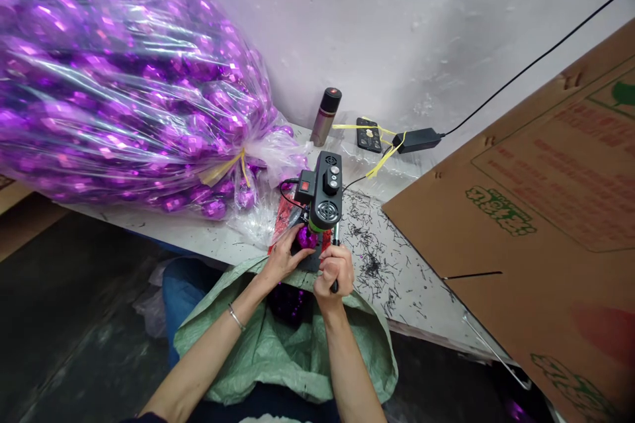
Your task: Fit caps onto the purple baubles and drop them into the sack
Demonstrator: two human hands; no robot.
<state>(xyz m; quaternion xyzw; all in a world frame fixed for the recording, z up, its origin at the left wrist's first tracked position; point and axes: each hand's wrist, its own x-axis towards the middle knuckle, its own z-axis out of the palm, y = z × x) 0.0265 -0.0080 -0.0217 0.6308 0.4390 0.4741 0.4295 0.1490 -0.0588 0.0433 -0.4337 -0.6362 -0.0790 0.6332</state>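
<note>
A small black bench-top machine [327,191] with a red switch stands near the table's front edge. My left hand [282,256] is closed on a shiny purple ball [307,237] under the machine's head; thumb and fingers press on its side. My right hand [335,271] is wrapped round a lever with a black handle [335,285] at the machine's right side. Some of the ball is hidden by the machine and fingers. Below both hands, an open green woven sack [238,357] lies over my lap, with shiny purple things inside.
A big clear bag [124,79] of purple mirrored balls, tied with yellow string, fills the left. Black shavings [374,264] litter the table. Behind are a flask [327,115], a phone-like black object [368,135] and a power adapter [419,140]. A large cardboard box [536,211] leans at right.
</note>
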